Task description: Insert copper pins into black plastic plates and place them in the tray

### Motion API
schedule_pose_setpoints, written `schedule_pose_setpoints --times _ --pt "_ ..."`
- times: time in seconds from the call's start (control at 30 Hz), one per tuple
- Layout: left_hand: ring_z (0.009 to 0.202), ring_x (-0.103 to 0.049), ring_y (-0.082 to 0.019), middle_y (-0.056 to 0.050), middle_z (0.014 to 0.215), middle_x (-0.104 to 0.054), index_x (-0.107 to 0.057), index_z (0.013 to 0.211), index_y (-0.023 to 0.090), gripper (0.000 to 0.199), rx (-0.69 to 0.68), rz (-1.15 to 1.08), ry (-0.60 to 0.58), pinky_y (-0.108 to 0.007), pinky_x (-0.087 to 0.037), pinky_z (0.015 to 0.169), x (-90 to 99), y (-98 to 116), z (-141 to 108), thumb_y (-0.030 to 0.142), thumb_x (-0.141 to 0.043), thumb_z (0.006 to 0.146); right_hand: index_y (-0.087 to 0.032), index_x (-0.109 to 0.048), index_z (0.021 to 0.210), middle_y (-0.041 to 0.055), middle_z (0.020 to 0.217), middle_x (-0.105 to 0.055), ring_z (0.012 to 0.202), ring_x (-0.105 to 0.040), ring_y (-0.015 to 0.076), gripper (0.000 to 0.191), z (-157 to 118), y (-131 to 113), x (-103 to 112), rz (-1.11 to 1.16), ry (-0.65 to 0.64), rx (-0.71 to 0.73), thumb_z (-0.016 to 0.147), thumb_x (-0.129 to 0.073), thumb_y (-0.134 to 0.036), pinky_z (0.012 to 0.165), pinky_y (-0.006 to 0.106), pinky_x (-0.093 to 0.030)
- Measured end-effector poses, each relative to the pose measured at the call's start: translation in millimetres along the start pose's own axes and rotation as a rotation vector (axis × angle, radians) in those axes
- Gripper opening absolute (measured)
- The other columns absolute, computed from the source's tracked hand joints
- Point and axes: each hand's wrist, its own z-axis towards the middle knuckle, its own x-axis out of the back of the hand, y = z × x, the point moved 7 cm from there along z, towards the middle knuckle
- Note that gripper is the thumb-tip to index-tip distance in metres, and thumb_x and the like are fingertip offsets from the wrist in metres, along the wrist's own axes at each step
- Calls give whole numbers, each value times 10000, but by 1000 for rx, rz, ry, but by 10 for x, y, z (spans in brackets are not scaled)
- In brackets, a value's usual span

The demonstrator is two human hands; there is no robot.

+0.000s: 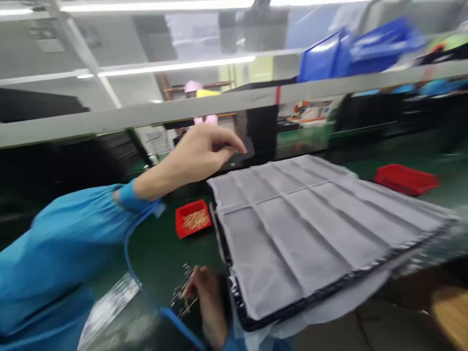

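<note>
My left hand [204, 151] is raised beyond the back left corner of a tray with a grey divided liner [303, 219]. Its thumb and forefinger are pinched on a thin translucent piece [249, 147], whose outline is faint. Lower down, left of the tray's near corner, my right hand [210, 302] is blurred, with its fingers closed together. They touch a small heap of metallic parts [181, 297]; whatever they hold is too small to tell. A red bin with small tan pieces [193, 219] sits between the hands, left of the tray.
A blue cord [128, 248] hangs from my left wrist to the bottom edge. A clear plastic bag [109, 307] lies at the lower left. Another red bin [405, 179] stands right of the tray. Behind runs a pale shelf rail [234, 100], with blue bins [321, 56] above.
</note>
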Motion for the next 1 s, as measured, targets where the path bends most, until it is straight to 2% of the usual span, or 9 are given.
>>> schedule_pose_setpoints --times 0.1,0.2,0.33,0.43,0.53,0.67,0.77,0.87,1.0 --pt "625 -761 -167 -14 721 -757 -832 868 202 219 204 -12 85 -232 -595 591 581 -345 -1033 142 -626 912 -176 -613 794 -30 686 -618 620 -619 115 520 -59 258 -78 -60 -96 -39 1080 -499 -595 629 255 -543" --pt "547 -744 -162 -25 738 -718 -811 889 209 162 486 -57 218 -241 -627 526 766 -695 -2093 219 -651 909 -197 -606 772 -4 708 -657 697 -641 146 517 -82 254 3 -181 -149 9 1072 -485 -600 684 262 -517" --pt "555 -717 -137 2 732 -648 -781 955 177 144 725 -96 346 -228 -617 544 502 -1076 -3254 220 -650 911 -201 -689 880 41 868 -700 855 -625 206 327 -14 104 162 -408 -170 149 1023 -616 -485 791 322 -486" --pt "567 -717 -144 -8 790 -644 -771 1003 165 166 832 -119 375 -247 -626 548 110 -1261 -3816 239 -637 938 -223 -692 871 65 975 -702 976 -610 247 232 -41 73 165 -563 -230 218 1020 -623 -387 868 373 -475" --pt "702 -738 -168 -43 920 -657 -776 1082 176 186 905 -109 412 -273 -653 646 -238 -1338 -4119 249 -670 948 -233 -678 873 81 1097 -696 1040 -591 274 159 -178 112 91 -709 -288 248 988 -686 -342 889 406 -467" --pt "852 -716 -187 -66 1023 -652 -783 1103 203 185 952 -131 433 -269 -648 727 -543 -1339 -4209 265 -670 972 -220 -625 901 130 1217 -672 1079 -558 320 175 -385 133 -43 -1067 -276 401 1028 -631 -340 843 440 -430" --pt "809 -699 -164 -50 997 -644 -771 1047 202 151 976 -173 442 -243 -621 701 -646 -1311 -4171 272 -648 995 -227 -573 857 130 1215 -669 1088 -548 325 213 -412 139 -87 -1166 -270 437 1064 -539 -260 827 438 -410" --pt "725 -675 -133 -18 907 -634 -756 960 203 140 991 -215 433 -203 -569 633 -694 -1263 -4103 270 -642 1005 -235 -543 887 107 1159 -662 1056 -565 293 203 -355 77 -65 -1085 -265 420 1084 -493 -228 853 422 -429" --pt "672 -648 -103 -1 881 -634 -762 931 215 139 990 -249 397 -176 -515 592 -743 -1208 -4019 249 -647 1001 -238 -548 967 115 1188 -638 1097 -568 301 167 -338 9 -63 -1077 -310 430 1092 -517 -344 894 427 -451"
